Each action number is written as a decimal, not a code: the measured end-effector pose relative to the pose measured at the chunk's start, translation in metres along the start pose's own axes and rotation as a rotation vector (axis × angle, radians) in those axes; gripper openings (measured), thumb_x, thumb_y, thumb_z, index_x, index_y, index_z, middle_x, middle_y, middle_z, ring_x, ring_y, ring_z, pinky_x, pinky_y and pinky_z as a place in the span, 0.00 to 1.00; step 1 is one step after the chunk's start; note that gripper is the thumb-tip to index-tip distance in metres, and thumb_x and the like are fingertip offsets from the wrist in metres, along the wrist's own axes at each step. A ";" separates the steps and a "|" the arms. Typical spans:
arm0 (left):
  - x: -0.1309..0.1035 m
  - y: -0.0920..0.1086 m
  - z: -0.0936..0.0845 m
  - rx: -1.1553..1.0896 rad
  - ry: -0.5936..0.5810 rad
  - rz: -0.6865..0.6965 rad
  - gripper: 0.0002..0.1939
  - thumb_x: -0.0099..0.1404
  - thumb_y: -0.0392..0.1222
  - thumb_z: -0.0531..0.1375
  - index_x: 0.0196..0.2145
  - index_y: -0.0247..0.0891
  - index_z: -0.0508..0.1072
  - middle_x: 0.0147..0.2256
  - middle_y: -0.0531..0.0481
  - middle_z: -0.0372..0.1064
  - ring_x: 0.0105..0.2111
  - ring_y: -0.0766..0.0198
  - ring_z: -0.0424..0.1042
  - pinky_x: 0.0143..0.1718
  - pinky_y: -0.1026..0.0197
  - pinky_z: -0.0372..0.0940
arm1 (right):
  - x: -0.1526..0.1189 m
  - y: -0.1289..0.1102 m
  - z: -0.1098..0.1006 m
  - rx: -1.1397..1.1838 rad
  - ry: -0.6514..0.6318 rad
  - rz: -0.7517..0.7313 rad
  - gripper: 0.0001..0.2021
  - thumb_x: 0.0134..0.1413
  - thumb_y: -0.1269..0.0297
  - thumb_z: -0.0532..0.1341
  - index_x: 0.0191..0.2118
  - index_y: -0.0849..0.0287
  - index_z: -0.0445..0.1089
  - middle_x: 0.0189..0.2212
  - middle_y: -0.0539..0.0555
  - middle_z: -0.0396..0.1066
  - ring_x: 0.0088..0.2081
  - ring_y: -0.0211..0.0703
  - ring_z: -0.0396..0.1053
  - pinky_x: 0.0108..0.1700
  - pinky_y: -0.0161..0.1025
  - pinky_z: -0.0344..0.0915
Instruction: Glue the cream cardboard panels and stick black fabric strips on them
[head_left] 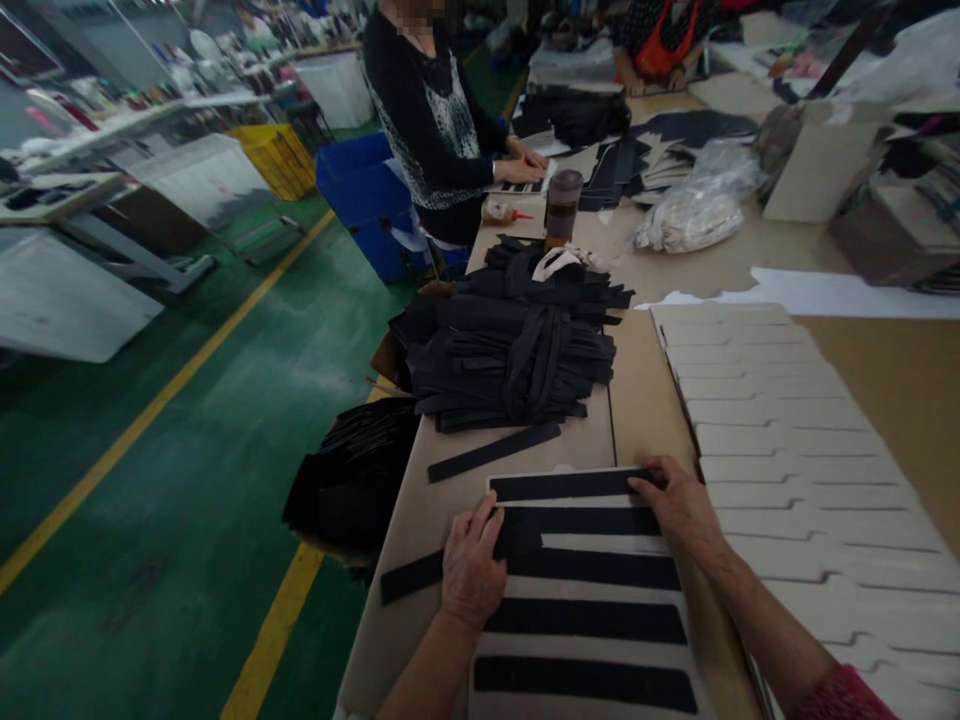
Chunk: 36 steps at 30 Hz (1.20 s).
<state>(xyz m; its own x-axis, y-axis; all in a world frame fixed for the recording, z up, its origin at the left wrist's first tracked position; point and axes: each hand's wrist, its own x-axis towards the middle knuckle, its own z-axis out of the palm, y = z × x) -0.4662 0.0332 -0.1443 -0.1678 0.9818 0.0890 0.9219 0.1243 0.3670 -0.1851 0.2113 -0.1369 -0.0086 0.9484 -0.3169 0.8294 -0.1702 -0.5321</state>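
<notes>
Several black strips lie in spaced rows on pale card pieces in front of me. The farthest black strip (562, 486) runs between my two hands. My right hand (684, 510) pinches its right end with thumb and forefinger. My left hand (474, 562) has its fingers closed over a loose black strip (411, 578), which sticks out on both sides of the hand. Its fingertips also reach the left end of the farthest strip. Another loose strip (493, 452) lies just beyond, near the table's left edge.
Tied bundles of black strips (517, 350) are piled beyond my hands. Overlapping pale card pieces (802, 480) cover the right side. A dark bag (352, 490) stands by the table's left edge. Farther off are a brown cup (562, 205), a plastic bag (701, 200) and two co-workers.
</notes>
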 end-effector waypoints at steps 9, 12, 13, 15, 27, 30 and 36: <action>0.000 0.001 -0.001 -0.009 0.019 0.004 0.32 0.52 0.23 0.57 0.54 0.39 0.71 0.61 0.49 0.64 0.49 0.53 0.65 0.54 0.51 0.65 | -0.003 -0.003 -0.001 -0.206 0.058 -0.017 0.15 0.57 0.54 0.62 0.46 0.58 0.68 0.42 0.57 0.72 0.39 0.47 0.72 0.36 0.39 0.63; 0.001 0.002 -0.002 -0.013 0.000 -0.006 0.31 0.53 0.24 0.57 0.54 0.38 0.71 0.61 0.48 0.63 0.48 0.53 0.65 0.54 0.50 0.65 | -0.010 -0.010 0.000 -0.502 0.088 -0.259 0.09 0.63 0.61 0.57 0.45 0.58 0.69 0.45 0.57 0.70 0.40 0.44 0.72 0.36 0.37 0.64; 0.001 0.003 -0.002 -0.013 -0.009 -0.012 0.30 0.53 0.24 0.57 0.54 0.39 0.71 0.62 0.49 0.63 0.49 0.53 0.65 0.54 0.50 0.64 | -0.013 -0.013 0.001 -0.574 0.066 -0.337 0.08 0.64 0.66 0.55 0.44 0.57 0.70 0.43 0.56 0.71 0.39 0.42 0.72 0.36 0.36 0.63; 0.001 0.003 -0.003 -0.014 -0.028 -0.028 0.31 0.54 0.24 0.56 0.55 0.39 0.71 0.62 0.49 0.62 0.50 0.52 0.64 0.55 0.50 0.64 | -0.019 -0.018 0.003 -0.638 0.005 -0.426 0.12 0.61 0.76 0.53 0.42 0.57 0.71 0.40 0.55 0.72 0.38 0.42 0.72 0.35 0.35 0.63; 0.024 0.018 -0.033 0.182 -0.332 -0.020 0.34 0.60 0.34 0.58 0.65 0.41 0.60 0.63 0.46 0.60 0.54 0.50 0.63 0.54 0.51 0.65 | -0.047 -0.067 0.005 -0.977 -0.157 -0.723 0.37 0.58 0.82 0.49 0.68 0.42 0.55 0.34 0.62 0.73 0.33 0.50 0.73 0.32 0.40 0.67; 0.035 0.034 -0.038 0.273 -0.402 -0.011 0.35 0.63 0.38 0.59 0.66 0.48 0.56 0.61 0.40 0.59 0.54 0.48 0.63 0.48 0.50 0.68 | -0.048 -0.069 0.015 -1.068 -0.165 -0.732 0.38 0.58 0.82 0.49 0.68 0.38 0.53 0.33 0.61 0.73 0.33 0.49 0.73 0.34 0.41 0.66; 0.045 0.051 -0.028 0.317 -0.415 -0.020 0.30 0.65 0.41 0.60 0.64 0.48 0.60 0.51 0.36 0.62 0.49 0.46 0.65 0.41 0.51 0.69 | -0.046 -0.063 0.026 -1.021 -0.131 -0.724 0.36 0.58 0.80 0.52 0.67 0.37 0.56 0.31 0.60 0.72 0.31 0.48 0.71 0.34 0.42 0.64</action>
<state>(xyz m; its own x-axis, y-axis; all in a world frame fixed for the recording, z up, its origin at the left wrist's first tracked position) -0.4364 0.0792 -0.0955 -0.0927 0.9451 -0.3133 0.9912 0.1174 0.0609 -0.2518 0.1718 -0.1089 -0.6483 0.6940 -0.3132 0.6636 0.7167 0.2145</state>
